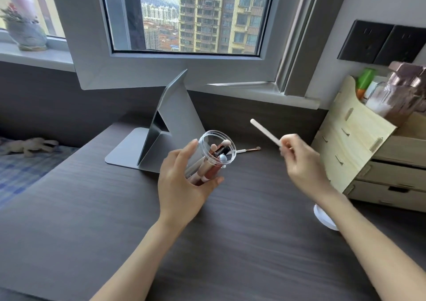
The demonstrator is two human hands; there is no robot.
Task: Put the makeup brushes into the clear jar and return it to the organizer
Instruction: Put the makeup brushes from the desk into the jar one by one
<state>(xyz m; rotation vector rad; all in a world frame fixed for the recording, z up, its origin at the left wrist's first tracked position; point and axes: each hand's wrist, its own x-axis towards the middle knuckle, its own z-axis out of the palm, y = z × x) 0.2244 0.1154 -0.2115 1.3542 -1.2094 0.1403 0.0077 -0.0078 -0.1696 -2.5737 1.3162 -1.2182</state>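
Note:
My left hand (184,181) grips the clear jar (214,153), tilted with its mouth toward the window, above the dark desk (92,208). Several brushes and a brown tube stand inside it. My right hand (299,160) pinches a white-handled makeup brush (265,132) by one end; the handle points up and left, to the right of the jar's mouth. Another makeup brush (247,150) with a white handle and rose-gold ferrule lies flat on the desk just behind the jar. The pale wooden organizer (359,139) stands at the right.
A grey folding mirror stand (161,139) sits on the desk behind the jar. A white round lid (322,217) lies under my right forearm. Bottles and a jar fill the organizer's top (396,93). A bed with a plaid cover (20,169) lies left of the desk.

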